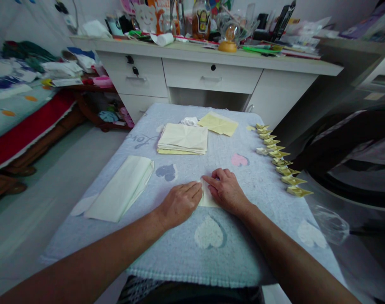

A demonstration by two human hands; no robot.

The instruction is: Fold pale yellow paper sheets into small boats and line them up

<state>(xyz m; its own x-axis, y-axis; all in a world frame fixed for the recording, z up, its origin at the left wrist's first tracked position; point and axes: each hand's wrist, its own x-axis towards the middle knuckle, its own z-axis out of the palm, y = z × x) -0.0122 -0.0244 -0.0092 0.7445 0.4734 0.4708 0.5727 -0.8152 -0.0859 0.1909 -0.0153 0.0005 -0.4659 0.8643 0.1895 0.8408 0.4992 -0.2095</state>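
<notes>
The small cream folded paper piece [207,201] lies on the person's side of the thick stack of square cream and yellow paper sheets [182,137], roughly in line with its right end. A straight edge or crease runs between the hands toward that stack; the long axis is hidden. The left hand [182,203] lays outstretched fingers along the left side. The right hand [228,191] covers more of the right side, index extended; whether it pinches anything, I cannot tell.

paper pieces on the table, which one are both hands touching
The small cream paper piece partly under the left hand and right hand; all others, including the cream paper stack, lie untouched.
</notes>
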